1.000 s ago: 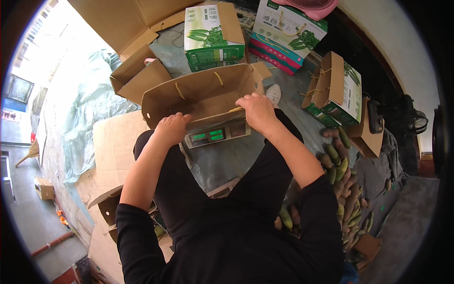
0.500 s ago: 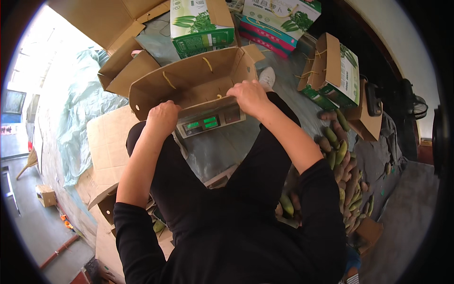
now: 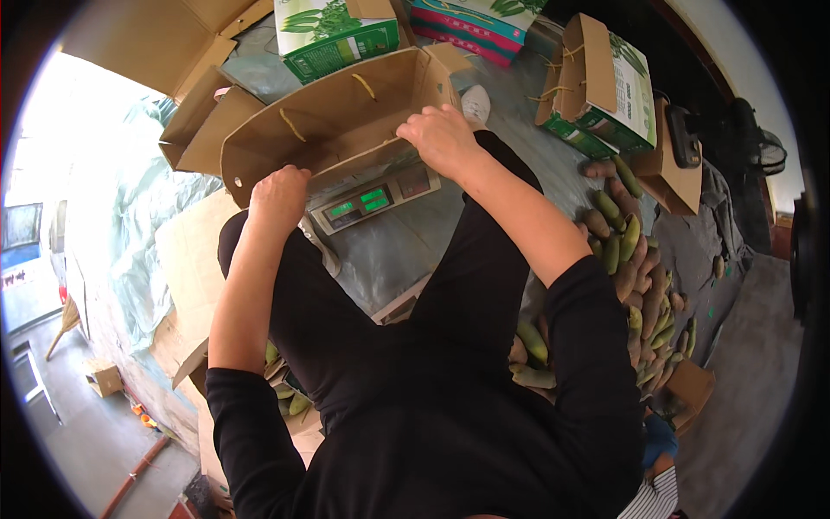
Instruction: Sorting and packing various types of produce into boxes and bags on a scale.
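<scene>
**Open cardboard box [image 3: 330,108] is held at 11 o'clock**

A pale plastic sheet [image 3: 151,221] lies toward 10 o'clock, and a heap of green and brown vegetables [image 3: 648,303] spreads at 3 o'clock. The box opens upward, showing brown inner walls. Just beyond it stands a green-and-white carton [image 3: 341,43]; a handled carton [image 3: 596,78] is between 1 and 2 o'clock. The near wall partly hides the scale [image 3: 376,201]. The left hand [image 3: 278,199] and the right hand [image 3: 443,140] grip this near rim, fingers curled. Two yellow cords [image 3: 363,86] hang inside.
</scene>
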A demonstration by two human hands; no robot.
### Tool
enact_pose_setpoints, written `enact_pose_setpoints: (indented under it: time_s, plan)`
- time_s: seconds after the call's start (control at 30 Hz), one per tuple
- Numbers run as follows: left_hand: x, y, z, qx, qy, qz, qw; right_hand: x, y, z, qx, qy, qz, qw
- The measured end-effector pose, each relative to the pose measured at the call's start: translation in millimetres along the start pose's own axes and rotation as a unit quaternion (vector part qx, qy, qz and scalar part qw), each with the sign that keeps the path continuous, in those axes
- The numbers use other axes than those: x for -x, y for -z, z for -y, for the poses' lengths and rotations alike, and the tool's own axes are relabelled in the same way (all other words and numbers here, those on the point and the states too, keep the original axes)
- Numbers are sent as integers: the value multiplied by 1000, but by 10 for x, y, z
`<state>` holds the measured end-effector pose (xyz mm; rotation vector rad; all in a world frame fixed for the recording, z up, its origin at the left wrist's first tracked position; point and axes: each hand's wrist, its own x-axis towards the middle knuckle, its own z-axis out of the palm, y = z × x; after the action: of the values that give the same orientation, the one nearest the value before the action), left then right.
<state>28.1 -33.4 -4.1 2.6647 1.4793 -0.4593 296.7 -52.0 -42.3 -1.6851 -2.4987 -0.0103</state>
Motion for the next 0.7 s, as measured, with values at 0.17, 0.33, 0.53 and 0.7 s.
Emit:
enact_pose_setpoints:
  time_s: [0.17, 0.33, 0.53, 0.7]
  plan:
    - [-30, -29, -20, -2, 0, -5, 1000, 43, -65, -27, -25, -13, -35, 999]
    - [78, 66, 14, 12, 26, 2, 1000, 227, 140, -178, -139, -47, -153, 977]
    - [87, -21, 167, 65, 37, 18, 997, 1479, 167, -851, -245, -245, -111, 931]
    - [197, -75, 329, 88, 37, -12, 995, 2764, -486, -757, -213, -422, 69, 879]
